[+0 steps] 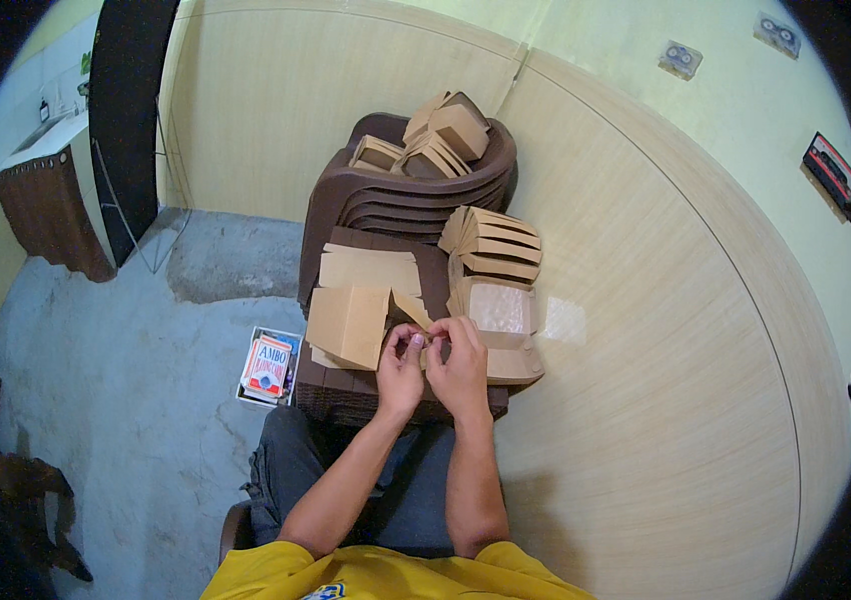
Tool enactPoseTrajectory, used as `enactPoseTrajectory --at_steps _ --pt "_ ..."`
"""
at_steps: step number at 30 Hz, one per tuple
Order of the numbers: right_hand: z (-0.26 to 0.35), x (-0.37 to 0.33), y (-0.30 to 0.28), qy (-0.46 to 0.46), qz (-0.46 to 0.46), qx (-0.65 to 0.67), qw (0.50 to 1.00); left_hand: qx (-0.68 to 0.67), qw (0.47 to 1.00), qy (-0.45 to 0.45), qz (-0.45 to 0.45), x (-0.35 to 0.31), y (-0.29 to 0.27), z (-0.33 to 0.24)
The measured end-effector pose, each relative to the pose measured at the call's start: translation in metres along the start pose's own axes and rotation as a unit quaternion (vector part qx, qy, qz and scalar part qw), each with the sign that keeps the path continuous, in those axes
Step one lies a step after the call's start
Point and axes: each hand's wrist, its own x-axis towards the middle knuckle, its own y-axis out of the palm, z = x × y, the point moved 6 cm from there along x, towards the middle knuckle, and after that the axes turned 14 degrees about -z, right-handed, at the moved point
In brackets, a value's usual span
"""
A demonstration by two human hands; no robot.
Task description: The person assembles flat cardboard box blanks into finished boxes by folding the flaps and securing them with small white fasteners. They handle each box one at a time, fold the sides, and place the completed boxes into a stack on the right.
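Observation:
A partly folded brown cardboard box [354, 325] rests on the seat of a stacked brown plastic chair [346, 385], one narrow flap standing up at its right side. My left hand [401, 378] is closed at that flap, thumb and fingers pinched together on the cardboard. Right beside it, my right hand [459, 362] pinches the same corner of the box, its fingertips almost meeting the left ones. The exact folds between the fingertips are hidden. Behind the box lies a flat cardboard sheet [368, 268].
Several folded boxes [446, 135] sit on the chair stack's top. Nested cardboard pieces [494, 245] lean at the right, above an open box with a whitish lining [502, 308]. A small white container [268, 365] with a card pack stands on the floor. A wood-panelled wall [636, 330] closes the right side.

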Motion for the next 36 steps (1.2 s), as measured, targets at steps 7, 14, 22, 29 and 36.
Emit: enactPoseTrajectory --at_steps 7,14,22,29,36 --pt "0.004 0.000 -0.002 -0.022 -0.012 -0.007 1.000 0.050 0.999 0.013 -0.004 -0.001 -0.007 0.001" --pt "0.001 -0.002 -0.004 -0.025 -0.054 -0.011 0.998 -0.024 1.000 0.008 0.007 0.000 -0.002 0.004" --pt "-0.008 0.000 -0.010 0.009 -0.021 0.034 0.999 -0.081 0.995 -0.052 0.026 0.010 -0.005 0.016" --pt "-0.015 -0.001 -0.010 0.088 0.006 0.103 0.991 -0.003 0.996 -0.083 0.005 0.011 -0.013 0.011" --pt "-0.028 -0.008 -0.003 0.121 0.017 0.199 0.972 -0.036 0.999 -0.028 0.022 0.014 -0.013 -0.005"
